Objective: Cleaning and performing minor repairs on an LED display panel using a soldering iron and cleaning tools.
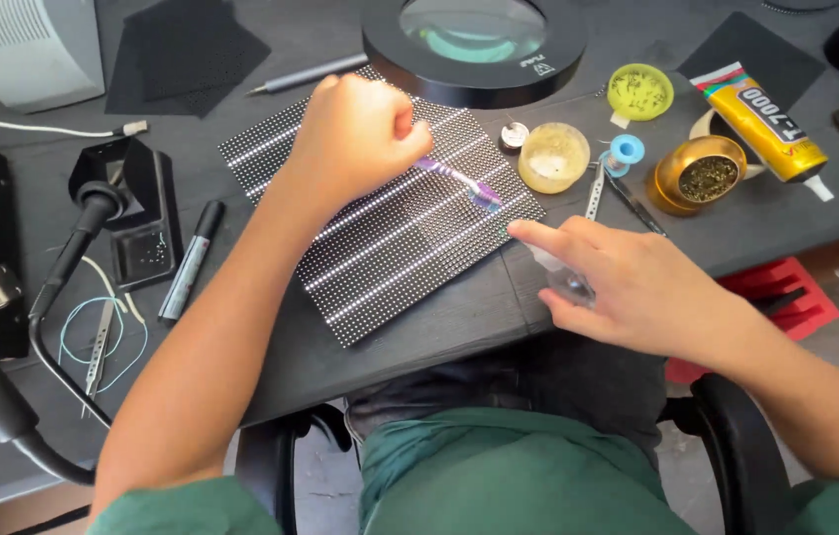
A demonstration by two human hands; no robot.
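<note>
Hot-air handle, far left: we find it resting in its black holder [127, 203], cable trailing near; a black marker [192, 260] lies just right of it.
LED matrix panel [385, 213]: lies flat and tilted at the centre of the dark table [419, 327], below the round magnifier lamp [474, 40].
Left hand [355, 139]: closed in a fist on a purple-handled brush [459, 180], whose tip touches the panel's right part.
Right hand [628, 287]: index finger stretched to the panel's right edge, other fingers curled on a small clear object we cannot identify.
Step, in our judgement: brushing the panel surface.
Next move calls for: steady short strokes, panel held still.
Right side: flux jar [553, 157], brass wool pot [702, 176], yellow glue tube [761, 119].
</note>
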